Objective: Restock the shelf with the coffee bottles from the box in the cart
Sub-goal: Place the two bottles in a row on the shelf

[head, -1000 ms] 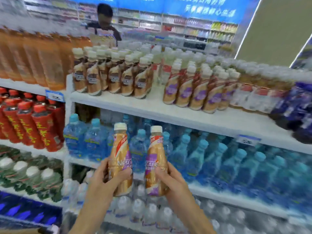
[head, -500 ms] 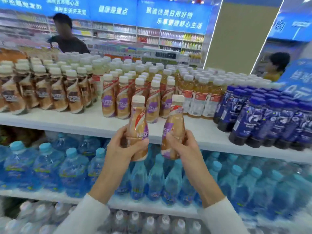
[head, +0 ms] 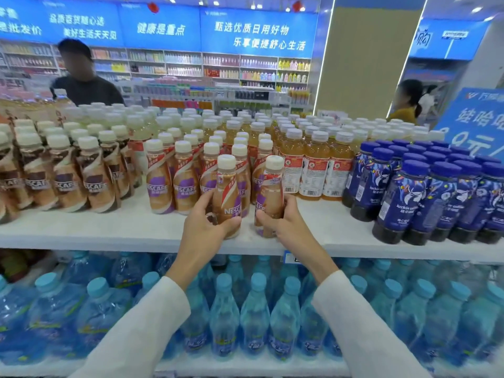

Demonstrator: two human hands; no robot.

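Note:
My left hand (head: 203, 227) grips a tan Nescafe coffee bottle (head: 226, 192) with a cream cap and purple label. My right hand (head: 283, 222) grips a second, matching coffee bottle (head: 270, 192). Both bottles stand upright at the front of the white top shelf (head: 109, 230), their bases at or just above its surface, right in front of rows of the same purple-label coffee bottles (head: 169, 184). The box and the cart are out of view.
Brown-label Nescafe bottles (head: 65, 184) fill the shelf's left part. Orange tea bottles (head: 313, 170) and dark blue-capped bottles (head: 409, 195) stand to the right. Blue water bottles (head: 253, 312) fill the shelf below. One person (head: 81, 77) stands behind the shelf, another (head: 406, 102) at the right.
Both hands have lifted the two bottles from in front of the lower water shelf up and forward onto the top shelf's front edge. My view has turned to the right.

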